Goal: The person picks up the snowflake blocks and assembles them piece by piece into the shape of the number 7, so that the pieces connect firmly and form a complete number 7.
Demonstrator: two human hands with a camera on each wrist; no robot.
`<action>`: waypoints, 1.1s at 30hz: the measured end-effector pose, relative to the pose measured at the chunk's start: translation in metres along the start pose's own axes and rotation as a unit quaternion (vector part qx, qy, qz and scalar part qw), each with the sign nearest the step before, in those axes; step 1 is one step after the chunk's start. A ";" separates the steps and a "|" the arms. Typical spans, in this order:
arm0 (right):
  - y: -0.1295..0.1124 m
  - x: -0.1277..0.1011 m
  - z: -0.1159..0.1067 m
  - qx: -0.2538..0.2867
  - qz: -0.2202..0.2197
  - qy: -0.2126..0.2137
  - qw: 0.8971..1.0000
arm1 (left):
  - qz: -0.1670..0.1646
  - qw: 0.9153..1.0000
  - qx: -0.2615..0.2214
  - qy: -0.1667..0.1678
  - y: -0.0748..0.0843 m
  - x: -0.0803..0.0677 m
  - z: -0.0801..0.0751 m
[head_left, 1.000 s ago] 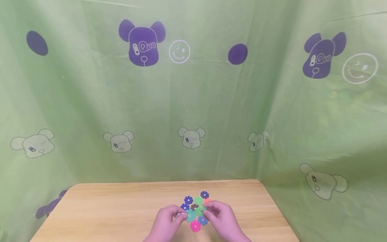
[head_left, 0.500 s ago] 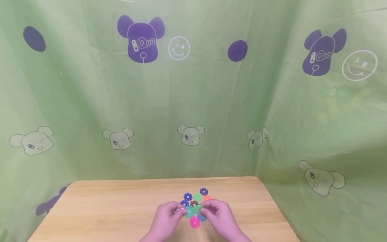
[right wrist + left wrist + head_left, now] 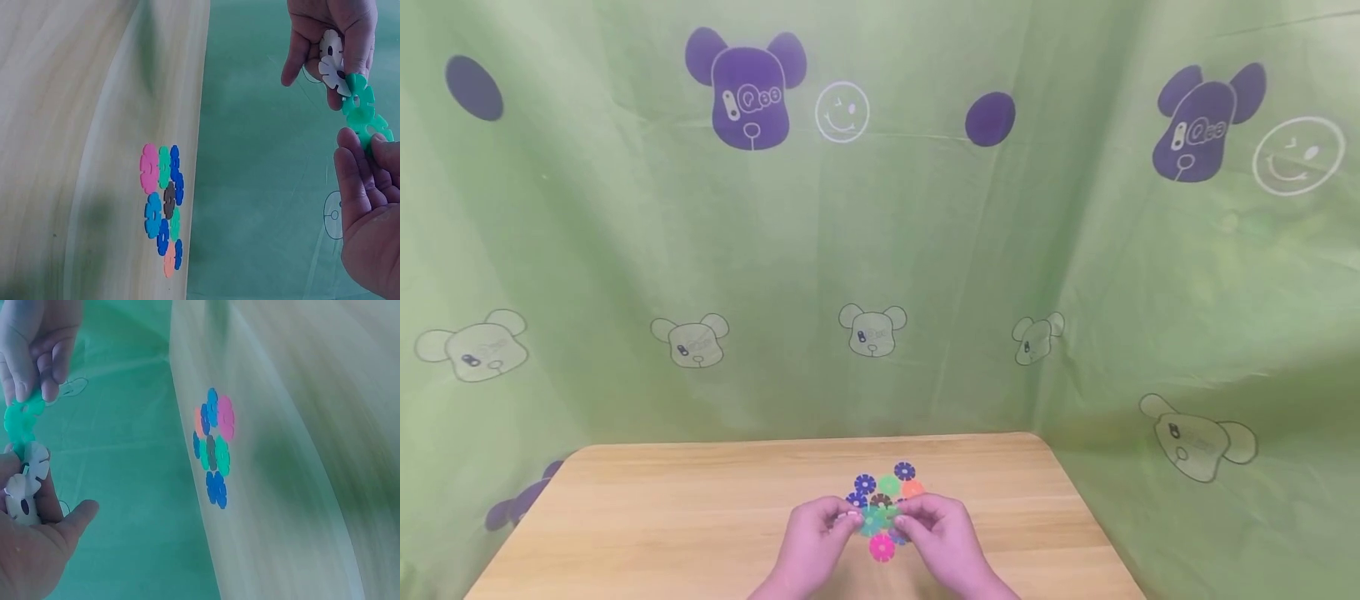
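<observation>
- Compared with a second ago, both hands have drawn a little closer together above the wooden table (image 3: pixel 662 517), and the head view has tipped slightly so the tabletop sits higher in frame; the two held pieces now look pressed edge to edge, which I judge to be a joining in progress
- Nearest, the left hand (image 3: pixel 814 542) has thumb and fingers curled round white snowflake discs (image 3: pixel 25 484), pinching them firmly; two white pieces show, one above the other
- Beside it, the right hand (image 3: pixel 942 540) pinches green snowflake discs (image 3: pixel 361 112) between thumb and fingertips (image 3: pixel 356 165), fingers narrow and bent, with nothing else held
- Green and white pieces touch where the hands meet; whether the slots have actually locked I cannot tell
- Held pieces hang above the near edge of the loose pile (image 3: pixel 883 504), clear of the table
- Just under the hands, on the pile's near side, lies a pink disc (image 3: pixel 882 547)
- Further on, the pile spreads flat on the table: blue, teal, dark brown and green pieces packed close, several overlapping
- At the pile's far side sit an orange disc (image 3: pixel 912 489) and a purple-blue disc (image 3: pixel 904 471), the latter slightly apart
- Beyond the pile, a green cloth (image 3: pixel 925 250) printed with purple and pale bear heads hangs as backdrop behind the table
</observation>
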State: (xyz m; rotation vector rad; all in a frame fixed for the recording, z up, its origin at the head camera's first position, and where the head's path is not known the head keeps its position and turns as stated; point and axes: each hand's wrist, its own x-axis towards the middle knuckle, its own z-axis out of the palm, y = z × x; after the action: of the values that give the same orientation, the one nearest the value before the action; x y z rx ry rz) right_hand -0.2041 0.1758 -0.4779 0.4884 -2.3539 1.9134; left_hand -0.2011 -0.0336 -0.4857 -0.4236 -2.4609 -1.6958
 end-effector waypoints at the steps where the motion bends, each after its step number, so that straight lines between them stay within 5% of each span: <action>1: 0.000 0.000 0.000 -0.003 0.005 -0.001 1.000 | -0.001 1.000 -0.001 -0.002 0.000 0.000 0.000; 9: 0.004 -0.001 0.001 0.005 0.050 0.000 0.999 | -0.005 1.000 0.009 -0.024 -0.004 0.002 0.002; 19: 0.010 -0.001 0.007 0.007 0.047 0.011 0.999 | 0.079 0.986 0.149 -0.003 -0.005 0.008 0.006; 29: 0.012 -0.003 0.013 0.008 0.022 0.006 1.000 | 0.082 0.986 0.145 -0.017 0.003 0.010 0.011; 33: 0.021 -0.001 0.006 -0.044 0.012 -0.006 0.999 | 0.070 0.987 0.140 -0.026 0.003 0.009 0.009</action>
State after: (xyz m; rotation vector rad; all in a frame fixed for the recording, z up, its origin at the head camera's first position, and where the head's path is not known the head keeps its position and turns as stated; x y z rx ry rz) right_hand -0.2085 0.1742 -0.4991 0.4677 -2.4484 1.8121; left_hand -0.2083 -0.0229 -0.4838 -0.5959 -2.5840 -1.2782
